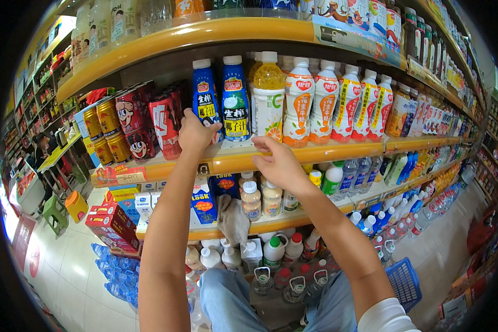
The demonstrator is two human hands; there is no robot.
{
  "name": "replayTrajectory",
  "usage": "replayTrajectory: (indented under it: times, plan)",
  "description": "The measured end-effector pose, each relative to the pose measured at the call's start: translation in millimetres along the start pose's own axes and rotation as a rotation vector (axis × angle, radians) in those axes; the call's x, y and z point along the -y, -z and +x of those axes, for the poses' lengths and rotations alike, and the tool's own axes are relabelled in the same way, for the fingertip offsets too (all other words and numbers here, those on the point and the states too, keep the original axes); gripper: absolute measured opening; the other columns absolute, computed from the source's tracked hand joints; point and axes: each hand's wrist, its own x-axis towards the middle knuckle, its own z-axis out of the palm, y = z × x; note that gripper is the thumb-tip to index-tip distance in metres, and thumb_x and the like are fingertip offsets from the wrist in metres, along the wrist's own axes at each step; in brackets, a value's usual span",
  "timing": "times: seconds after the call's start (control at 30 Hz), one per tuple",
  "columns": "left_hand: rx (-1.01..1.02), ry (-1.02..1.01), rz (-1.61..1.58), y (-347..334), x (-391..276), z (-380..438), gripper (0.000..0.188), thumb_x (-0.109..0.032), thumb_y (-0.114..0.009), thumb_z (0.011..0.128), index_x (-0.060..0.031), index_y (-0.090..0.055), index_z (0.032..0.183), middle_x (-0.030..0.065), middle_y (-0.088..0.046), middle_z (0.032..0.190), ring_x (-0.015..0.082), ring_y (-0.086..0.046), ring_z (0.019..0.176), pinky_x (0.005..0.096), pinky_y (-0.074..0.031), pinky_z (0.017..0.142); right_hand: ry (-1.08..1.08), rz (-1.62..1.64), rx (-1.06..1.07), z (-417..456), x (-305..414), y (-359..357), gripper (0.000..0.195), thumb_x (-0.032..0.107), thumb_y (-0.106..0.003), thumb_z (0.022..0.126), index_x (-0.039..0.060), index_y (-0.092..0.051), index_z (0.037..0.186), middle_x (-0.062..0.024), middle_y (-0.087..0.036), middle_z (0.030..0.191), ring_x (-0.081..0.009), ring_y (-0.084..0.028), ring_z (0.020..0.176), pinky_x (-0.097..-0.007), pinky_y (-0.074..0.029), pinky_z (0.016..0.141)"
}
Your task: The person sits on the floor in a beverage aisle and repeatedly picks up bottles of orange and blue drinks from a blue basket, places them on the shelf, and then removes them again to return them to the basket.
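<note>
My left hand is around the lower part of a blue coconut juice bottle with a white cap, fingers on its left side and thumb across its front. The bottle stands upright on the shelf with a yellow edge. Just right of it is a second blue coconut juice bottle. My right hand is before the shelf edge, fingers apart and holding nothing. Behind that hand stands a yellow juice bottle. Red drink cans are left of my left hand.
Peanut milk bottles line the shelf to the right. A grey cloth hangs over the lower shelf's edge. Large bottles stand below, near my knees. A blue plastic basket is at right, stools and red cartons at left.
</note>
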Motion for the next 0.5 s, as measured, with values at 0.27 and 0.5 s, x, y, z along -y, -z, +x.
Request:
replayTrajectory:
  times: [0.27, 0.5]
  plan:
    - [0.021, 0.017, 0.005, -8, 3, -1, 0.072, -0.031, -0.074, 0.056, 0.0001, -0.035, 0.107, 0.0189, -0.048, 0.105, 0.0318, -0.052, 0.093, 0.0368, -0.043, 0.077, 0.02, -0.002, 0.023, -2, 4, 1, 0.035, 0.013, -0.051, 0.074, -0.0008, -0.047, 0.106, -0.0177, -0.053, 0.102, -0.0287, -0.051, 0.098, -0.0336, -0.04, 0.083]
    - [-0.275, -0.466, 0.121, -3, -25, -26, 0.058, -0.02, -0.073, 0.057, -0.0017, -0.041, 0.102, 0.0149, -0.047, 0.103, 0.0277, -0.05, 0.088, 0.0338, -0.043, 0.074, -0.109, 0.069, 0.054, -16, 2, 17, 0.032, 0.005, -0.051, 0.078, -0.0002, -0.046, 0.108, -0.0115, -0.049, 0.108, -0.0183, -0.047, 0.101, -0.0286, -0.042, 0.083]
